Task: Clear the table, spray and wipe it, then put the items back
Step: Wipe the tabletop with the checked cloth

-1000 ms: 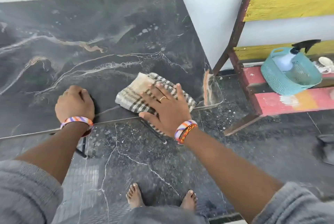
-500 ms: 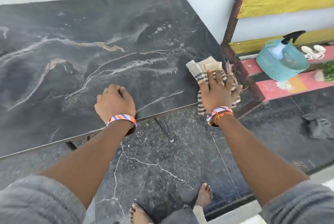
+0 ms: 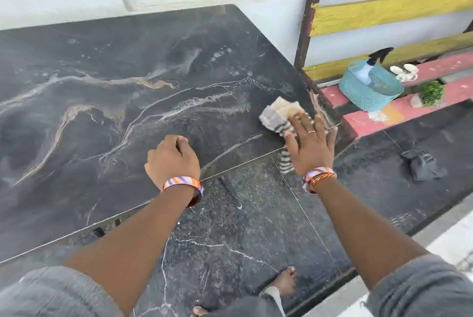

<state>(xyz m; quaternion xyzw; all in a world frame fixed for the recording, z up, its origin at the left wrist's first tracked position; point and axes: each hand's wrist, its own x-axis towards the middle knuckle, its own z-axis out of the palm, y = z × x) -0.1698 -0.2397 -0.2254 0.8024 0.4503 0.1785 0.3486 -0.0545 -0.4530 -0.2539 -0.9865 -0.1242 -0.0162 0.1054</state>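
The striped beige-and-grey checked cloth [image 3: 280,117] lies at the near right corner of the black marble-patterned desk [image 3: 128,91], with one striped end hanging over the near edge toward the floor. The right hand [image 3: 311,144] lies flat on the cloth, fingers spread and palm down, pressing rather than gripping; part of the cloth projects beyond the fingertips toward the far left. The left hand [image 3: 172,160] is curled into a loose fist with nothing in it, resting on the desk at the near edge, well to the left of the cloth. The governing relation: the cloth sits at the extreme right of the desk, directly under the right hand, and almost all of the surface lies to its left and farther from the person. The long axis of the desk runs left to right across the view, so any further wiping stroke would, in my judgement, have to travel leftward or away from the body; a stroke further right would leave the desk. The right hand is the nearer and the only one engaged. The desk carries nothing else. The turquoise woven plastic basket [image 3: 368,94] holding a white spray bottle with a black trigger [image 3: 371,66] stands on the red-painted wooden bench [image 3: 409,109] to the right, apart from the desk. Return of items is not yet begun.
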